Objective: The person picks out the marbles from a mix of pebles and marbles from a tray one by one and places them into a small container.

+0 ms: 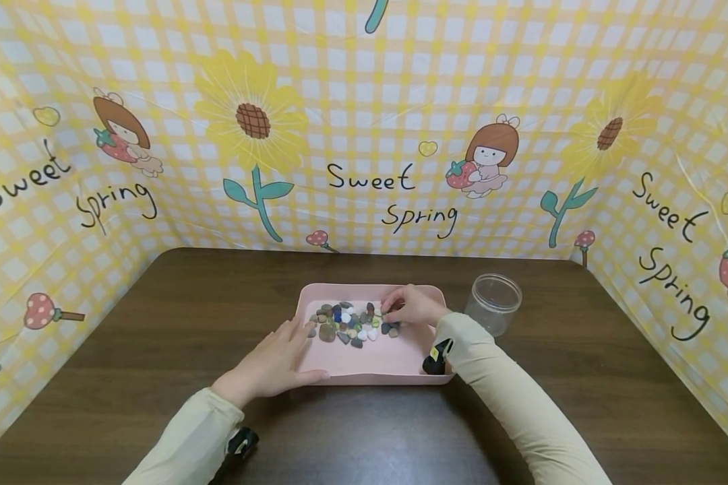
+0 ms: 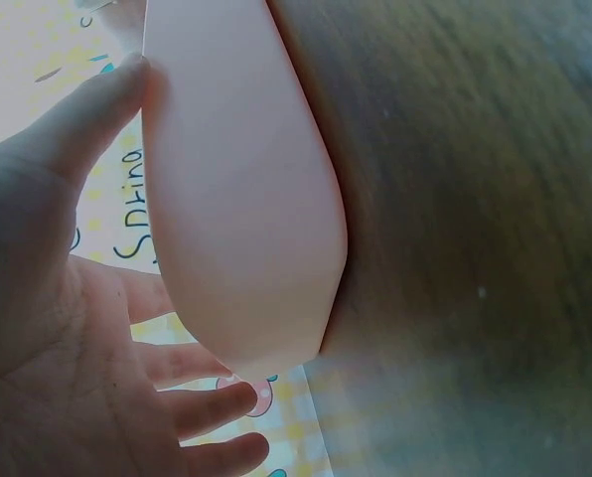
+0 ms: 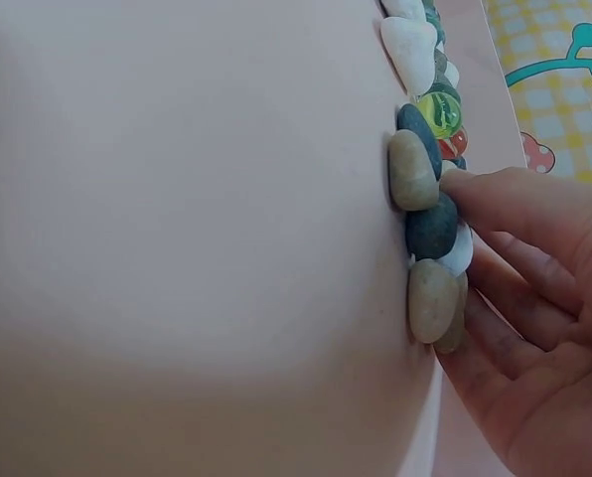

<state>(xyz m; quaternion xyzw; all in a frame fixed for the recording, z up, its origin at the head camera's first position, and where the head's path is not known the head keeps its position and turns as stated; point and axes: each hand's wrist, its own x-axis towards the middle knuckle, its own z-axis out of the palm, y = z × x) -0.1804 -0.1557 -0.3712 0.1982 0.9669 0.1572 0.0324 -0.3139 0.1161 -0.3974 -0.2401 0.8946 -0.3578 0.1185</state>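
A shallow pink tray (image 1: 376, 360) holds a loose band of pebbles (image 1: 327, 332) in grey, white, brown and dark blue. Against the tray's left side and front rim rests my left hand (image 1: 273, 364), fingers spread; the left wrist view shows its thumb at the pink rim (image 2: 241, 179). My right hand (image 1: 414, 306) reaches into the tray at the right end of the pebbles. In the right wrist view its thumb (image 3: 515, 204) touches the stones beside a tan pebble (image 3: 412, 171). The other fingers bend behind the stones, their tips hidden. A yellow-green glass marble (image 3: 440, 114) lies close by.
A clear, round jar (image 1: 494, 306) stands just right of the tray, beyond the right forearm. The brown table (image 1: 218, 296) meets a yellow checked cloth (image 1: 364, 135) at the back and sides. Black cameras sit on both wrists.
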